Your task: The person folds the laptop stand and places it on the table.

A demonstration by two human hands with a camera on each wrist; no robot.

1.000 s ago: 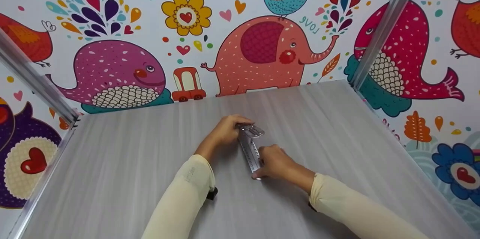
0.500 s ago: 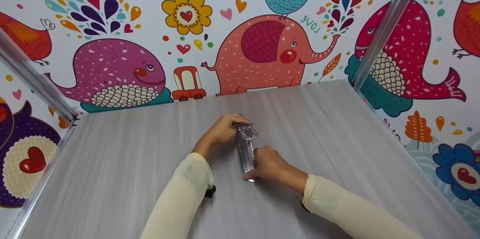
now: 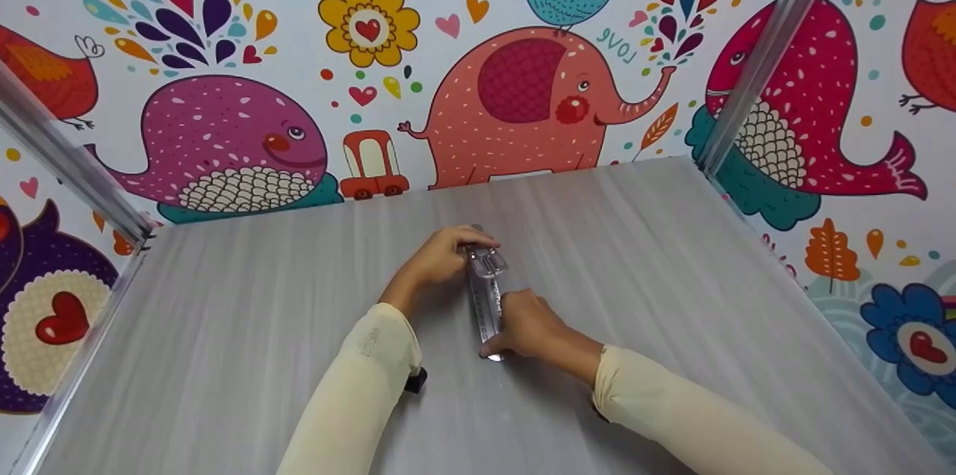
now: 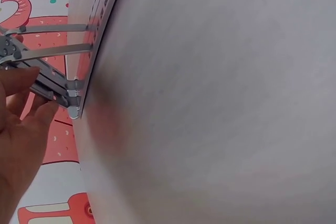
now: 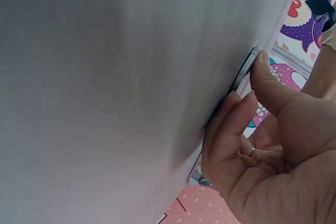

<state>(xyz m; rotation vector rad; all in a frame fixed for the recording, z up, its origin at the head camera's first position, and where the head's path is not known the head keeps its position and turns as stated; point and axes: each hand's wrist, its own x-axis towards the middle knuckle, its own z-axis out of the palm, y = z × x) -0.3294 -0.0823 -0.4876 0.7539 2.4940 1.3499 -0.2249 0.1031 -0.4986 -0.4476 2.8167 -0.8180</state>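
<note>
The wall (image 3: pixel 403 94), printed with cartoon animals, rises beyond the frame (image 3: pixel 485 303), a slotted metal piece. The grey table (image 3: pixel 224 326) spreads on all sides of the frame. One post (image 3: pixel 75 154) slants well to the frame's left, another (image 3: pixel 769 57) well to its right and farther back.

The left sleeve (image 3: pixel 355 385), cream, comes in from the frame's near left; the right sleeve (image 3: pixel 687 408), also cream, from its near right. The right hand (image 3: pixel 530 326) grips the frame's near end, thumb at the tip, fingers curled along the right edge. The left hand (image 3: pixel 441 257) pinches the frame's far end between thumb and fingers.

The frame is partly unfolded; whether its base quite touches the table is hard to tell. Two struts (image 4: pixel 52 52) span it. A small black block (image 3: pixel 416 380) sits under the left cuff, nearer than the frame.
</note>
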